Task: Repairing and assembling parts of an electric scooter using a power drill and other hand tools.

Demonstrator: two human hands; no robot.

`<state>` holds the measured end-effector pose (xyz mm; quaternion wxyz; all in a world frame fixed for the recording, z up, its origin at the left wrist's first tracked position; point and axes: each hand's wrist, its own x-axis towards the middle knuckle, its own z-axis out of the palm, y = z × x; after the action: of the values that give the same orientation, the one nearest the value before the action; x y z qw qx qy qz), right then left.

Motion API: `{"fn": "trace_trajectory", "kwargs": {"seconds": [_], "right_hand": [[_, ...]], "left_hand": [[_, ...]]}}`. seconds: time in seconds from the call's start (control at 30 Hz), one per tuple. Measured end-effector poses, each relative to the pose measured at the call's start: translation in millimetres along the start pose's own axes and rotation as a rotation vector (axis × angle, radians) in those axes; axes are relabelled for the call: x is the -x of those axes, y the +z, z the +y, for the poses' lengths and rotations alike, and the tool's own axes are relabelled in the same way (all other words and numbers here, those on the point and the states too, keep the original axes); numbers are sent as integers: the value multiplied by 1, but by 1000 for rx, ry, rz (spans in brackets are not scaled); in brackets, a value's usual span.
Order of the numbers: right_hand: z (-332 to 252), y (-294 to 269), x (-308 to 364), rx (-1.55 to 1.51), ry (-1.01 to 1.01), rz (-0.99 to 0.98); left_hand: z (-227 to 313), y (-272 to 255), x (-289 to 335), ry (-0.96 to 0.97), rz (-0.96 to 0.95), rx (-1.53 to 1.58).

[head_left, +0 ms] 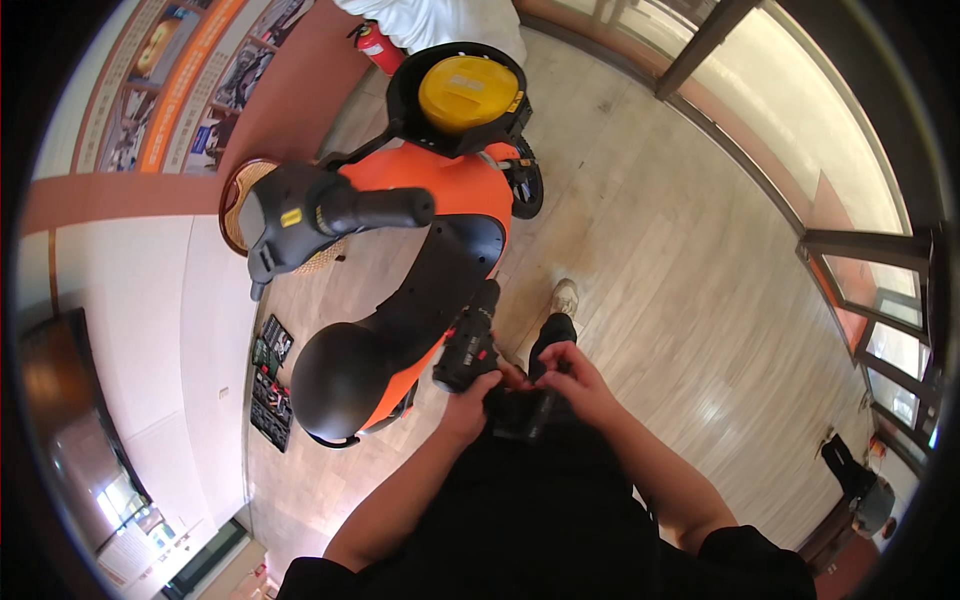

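A black cordless drill (pixel 468 345) with red marks is held in front of my body, its narrow end pointing away from me. My left hand (pixel 476 398) is closed around it from below. My right hand (pixel 578 382) is beside it, thumb and fingers pinched together; what they hold, if anything, is hidden. A dark block (pixel 518 410) sits between the two hands; I cannot tell whether it belongs to the drill. Just left of the drill stands an orange and black scooter (pixel 425 180).
Ahead, a black open holder (pixel 400 95) carries a yellow rounded item (pixel 468 92). A person in white (pixel 450 25) stands beyond, near a red fire extinguisher (pixel 376 46). Open tool cases (pixel 270 405) lie left of the scooter. Another person (pixel 872 505) is far right, by glass doors (pixel 875 270).
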<state>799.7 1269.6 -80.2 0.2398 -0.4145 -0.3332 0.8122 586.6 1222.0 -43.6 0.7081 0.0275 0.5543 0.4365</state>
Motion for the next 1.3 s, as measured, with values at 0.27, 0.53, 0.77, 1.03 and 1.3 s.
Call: {"fn": "trace_trajectory", "kwargs": {"seconds": [0.27,0.53,0.77,1.03,1.3], "right_hand": [[-2,46,3,-173,320,40],[-15,122,1,-104,439,-54],[-7,161,-13,119,516,-20],[31,161,-77,455,686,97],[41,144,-147,760,616,260]], "left_hand": [[5,-116,70,221,233,9],[-24,-212,138,387,271,177],[-73,-263,146,435,287,174],[-161,-295,59,427,293,34],[-209,-301,-22,497,249,169]]}}
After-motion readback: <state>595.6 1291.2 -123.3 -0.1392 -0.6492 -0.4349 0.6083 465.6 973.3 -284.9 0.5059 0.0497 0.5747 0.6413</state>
